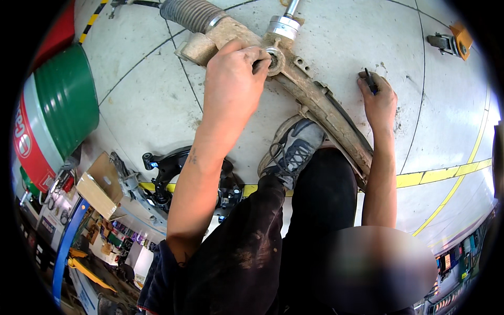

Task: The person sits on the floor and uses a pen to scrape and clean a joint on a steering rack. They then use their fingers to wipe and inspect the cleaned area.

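A dirty, dusty steering rack [315, 102] lies slantwise on the floor, its ribbed rubber bellows [193, 14] at the upper left. A round metal-rimmed opening [275, 61] sits in its housing. My left hand [233, 71] is at that opening, thumb and fingers pinched together at its rim; what they hold, if anything, is hidden. To the right of the rack, my right hand [380, 94] is closed low over the floor. A small black stick-like tool [370, 80] pokes up between its fingers.
My grey shoe [296, 144] stands against the rack. A green and red drum [65, 102] is at the left. Black suspension parts [173, 163] and a cardboard box [101, 184] lie lower left. A caster wheel [442, 42] is upper right. Yellow lines [420, 179] cross the floor.
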`<state>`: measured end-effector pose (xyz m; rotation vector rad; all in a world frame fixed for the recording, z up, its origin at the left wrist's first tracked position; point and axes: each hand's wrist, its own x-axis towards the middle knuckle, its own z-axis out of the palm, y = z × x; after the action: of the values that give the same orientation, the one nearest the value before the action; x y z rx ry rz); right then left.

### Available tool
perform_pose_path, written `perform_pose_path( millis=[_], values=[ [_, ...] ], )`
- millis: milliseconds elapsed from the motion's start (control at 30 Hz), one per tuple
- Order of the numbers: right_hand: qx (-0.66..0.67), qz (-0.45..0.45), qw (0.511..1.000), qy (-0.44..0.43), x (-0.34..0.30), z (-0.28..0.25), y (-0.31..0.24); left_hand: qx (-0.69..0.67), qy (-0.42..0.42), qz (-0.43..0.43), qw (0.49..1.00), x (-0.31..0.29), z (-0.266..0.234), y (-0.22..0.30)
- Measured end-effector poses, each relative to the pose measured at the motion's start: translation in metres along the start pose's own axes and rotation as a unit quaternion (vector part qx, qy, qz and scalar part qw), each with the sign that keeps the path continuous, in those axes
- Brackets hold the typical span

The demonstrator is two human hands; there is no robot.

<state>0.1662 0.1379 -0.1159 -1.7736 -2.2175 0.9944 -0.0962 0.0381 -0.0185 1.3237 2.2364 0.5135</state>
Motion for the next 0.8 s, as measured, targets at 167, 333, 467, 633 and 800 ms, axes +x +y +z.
perform_pose_path(
  millis=[167, 333, 467, 633, 800],
  values=[
    [-0.013, 0.029, 0.999, 0.013, 0.0, -0.01, -0.024, -0.038, 0.055, 0.038, 0.997, -0.003, -0.005, -0.01],
    [0.072, -0.123, 0.989, -0.03, -0.009, -0.019, -0.081, -0.08, 0.043, -0.027, 0.995, -0.014, -0.012, -0.01],
    [0.414, 0.018, 0.904, -0.101, -0.025, -0.018, -0.129, -0.197, -0.006, -0.116, 0.973, -0.033, -0.003, 0.002],
    [0.575, 0.057, 0.788, -0.214, -0.009, -0.025, -0.126, -0.134, 0.067, -0.089, 0.985, -0.047, 0.008, -0.008],
    [0.802, 0.116, 0.507, -0.292, 0.004, -0.025, -0.104, -0.007, 0.112, 0.101, 0.988, -0.019, 0.009, -0.01]
  ],
)
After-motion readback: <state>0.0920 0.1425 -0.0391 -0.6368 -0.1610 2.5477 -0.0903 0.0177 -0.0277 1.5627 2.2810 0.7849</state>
